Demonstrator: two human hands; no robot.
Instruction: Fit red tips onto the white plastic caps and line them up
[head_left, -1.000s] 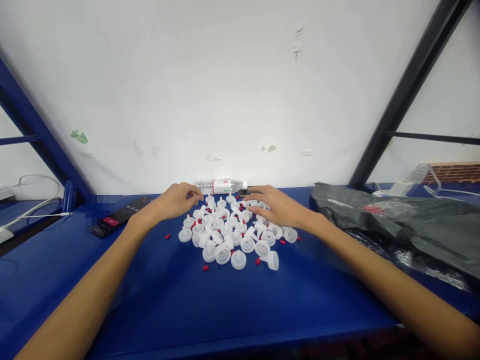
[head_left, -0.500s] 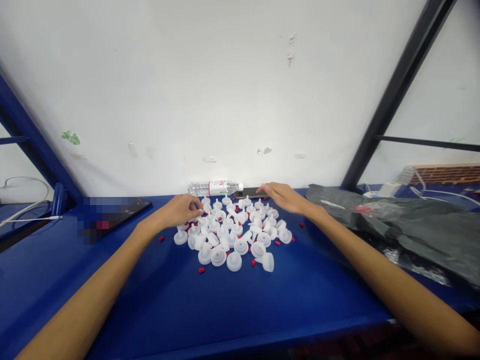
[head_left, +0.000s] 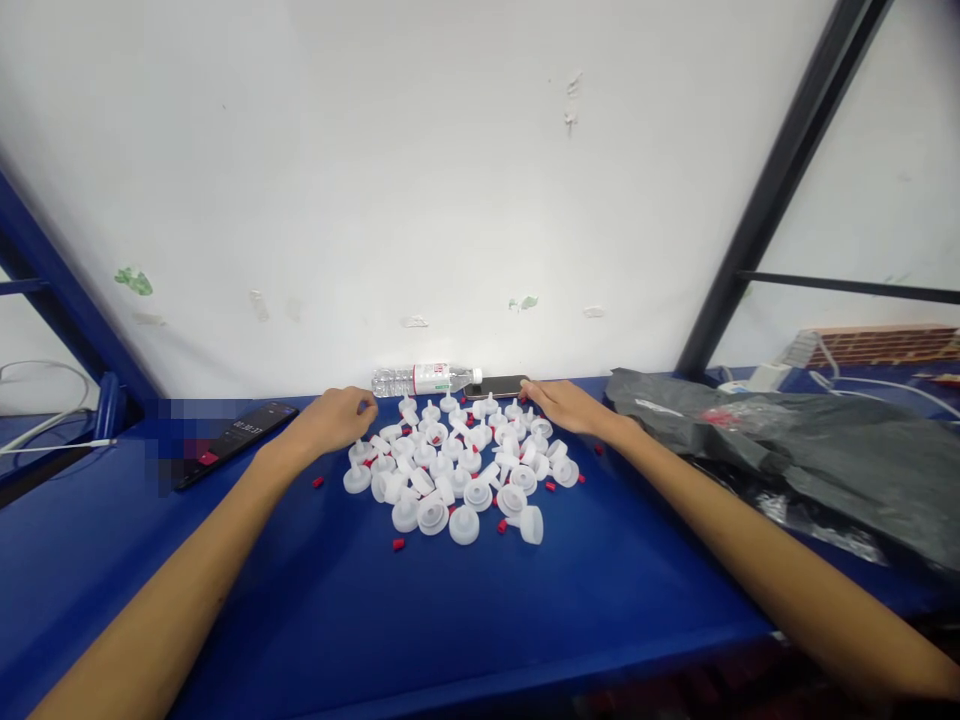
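Observation:
A spread pile of white plastic nozzle caps (head_left: 463,524), each with a round base and a narrow spout, lies on the blue tabletop (head_left: 450,620). Small red tip caps (head_left: 398,544) are scattered among them and around their edge. My left hand (head_left: 337,420) is at the pile's back left, apart from the caps, its fingers curled in; nothing shows in them. Opposite it, my right hand (head_left: 566,405) lies low beside the pile's back right, fingers stretched out. Its fingertips are at the right end of a dark phone (head_left: 499,386); whether they touch it I cannot tell.
A clear water bottle (head_left: 431,379) lies on its side against the white wall (head_left: 450,200). Another phone (head_left: 244,432) with a lit screen is at the left. Grey plastic bags (head_left: 810,450) cover the right side. A dark post (head_left: 765,190) rises behind them.
My left hand has moved left, off the pile's edge. My right hand's fingers now sit lower, by the phone's end. The view has shifted slightly; the pile looks much the same.

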